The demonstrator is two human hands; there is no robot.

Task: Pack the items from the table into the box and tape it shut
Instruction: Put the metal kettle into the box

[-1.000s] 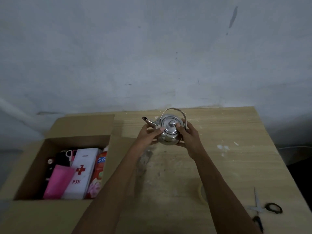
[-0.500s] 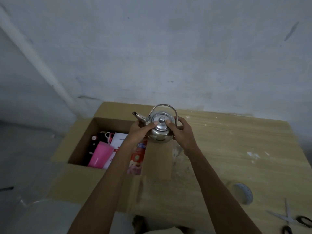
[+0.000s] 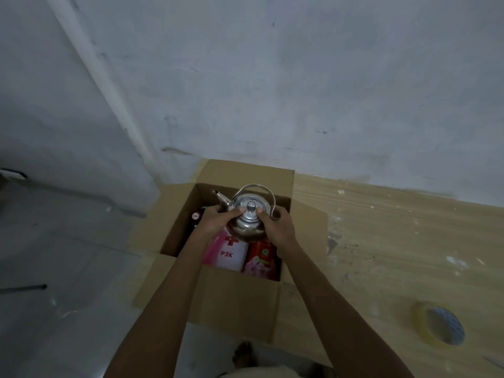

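One cam only, on my head, wide-angle, so no overlap with another view to report. It looks forward and steeply down over my forearms. Both my hands, left hand [image 3: 218,220] and right hand [image 3: 278,227], sit near frame centre, close to the lens, over the open cardboard box [image 3: 234,301]. Upper half of frame is grey wall [image 3: 300,91]. The table [image 3: 395,241] runs off right, its edge looking tilted. Floor [image 3: 68,255] fills the left. My foot [image 3: 242,354] shows at the bottom edge, so the tilt is nearly straight down there.
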